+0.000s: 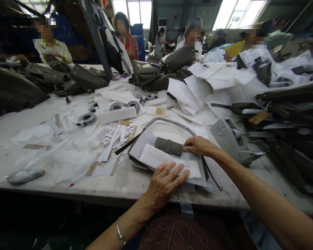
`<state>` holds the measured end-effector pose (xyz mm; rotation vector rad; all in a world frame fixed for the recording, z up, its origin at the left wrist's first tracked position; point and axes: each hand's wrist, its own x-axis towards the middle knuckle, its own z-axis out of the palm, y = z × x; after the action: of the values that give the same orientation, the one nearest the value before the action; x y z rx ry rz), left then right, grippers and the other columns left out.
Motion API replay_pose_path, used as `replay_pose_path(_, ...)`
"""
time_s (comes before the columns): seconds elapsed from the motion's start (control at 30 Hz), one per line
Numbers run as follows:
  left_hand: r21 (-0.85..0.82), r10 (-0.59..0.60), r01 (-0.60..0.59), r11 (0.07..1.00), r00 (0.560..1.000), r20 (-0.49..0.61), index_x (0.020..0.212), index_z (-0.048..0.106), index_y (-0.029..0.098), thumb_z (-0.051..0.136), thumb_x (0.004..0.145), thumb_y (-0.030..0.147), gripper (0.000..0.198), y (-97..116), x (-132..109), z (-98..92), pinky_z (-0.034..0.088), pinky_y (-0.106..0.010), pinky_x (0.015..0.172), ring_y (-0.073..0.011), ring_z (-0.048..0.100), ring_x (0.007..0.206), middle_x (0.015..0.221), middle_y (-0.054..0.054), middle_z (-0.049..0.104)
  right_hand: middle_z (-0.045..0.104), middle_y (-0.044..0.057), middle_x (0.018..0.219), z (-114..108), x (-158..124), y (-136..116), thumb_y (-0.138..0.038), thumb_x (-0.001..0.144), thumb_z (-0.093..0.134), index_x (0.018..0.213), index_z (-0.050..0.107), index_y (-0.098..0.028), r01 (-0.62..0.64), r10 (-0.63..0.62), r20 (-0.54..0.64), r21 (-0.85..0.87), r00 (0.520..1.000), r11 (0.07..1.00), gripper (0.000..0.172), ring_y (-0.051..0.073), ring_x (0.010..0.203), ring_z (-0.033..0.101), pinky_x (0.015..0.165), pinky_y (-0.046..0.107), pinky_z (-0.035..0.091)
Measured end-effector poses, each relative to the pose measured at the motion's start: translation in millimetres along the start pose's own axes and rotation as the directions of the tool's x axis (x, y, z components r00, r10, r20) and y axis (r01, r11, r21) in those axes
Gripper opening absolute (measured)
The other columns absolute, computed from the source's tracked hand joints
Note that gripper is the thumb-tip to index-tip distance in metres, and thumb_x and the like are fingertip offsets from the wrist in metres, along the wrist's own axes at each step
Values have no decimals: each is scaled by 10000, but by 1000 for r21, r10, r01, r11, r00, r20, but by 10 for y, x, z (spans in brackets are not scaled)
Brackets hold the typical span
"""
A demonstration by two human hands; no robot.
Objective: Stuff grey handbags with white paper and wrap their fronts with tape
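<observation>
While the open left hand (165, 180) is pressing the white paper (156, 159) flat, the right hand (199, 146), grip loose, is likely lining up the grey tab (169, 146) at one o'clock.

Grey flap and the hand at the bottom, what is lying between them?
A white sheet of paper lies between the grey flap and the left hand, which rests flat on it. The head view shows this.
</observation>
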<state>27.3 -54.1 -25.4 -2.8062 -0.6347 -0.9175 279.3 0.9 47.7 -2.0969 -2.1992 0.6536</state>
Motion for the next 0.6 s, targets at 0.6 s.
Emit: replay_pose_path(0.6,-38,44,-43,998,998,33,1382,503,384,428,1021,284,381,-15,0,-18,327,-398,1105,-204,490,1280,1399,68,564,711,48,849,328,-1252,-320,-167,919,581,1015,677,-199,550,-499,-578,-102,646,829,139,169,788,639,748,307,489)
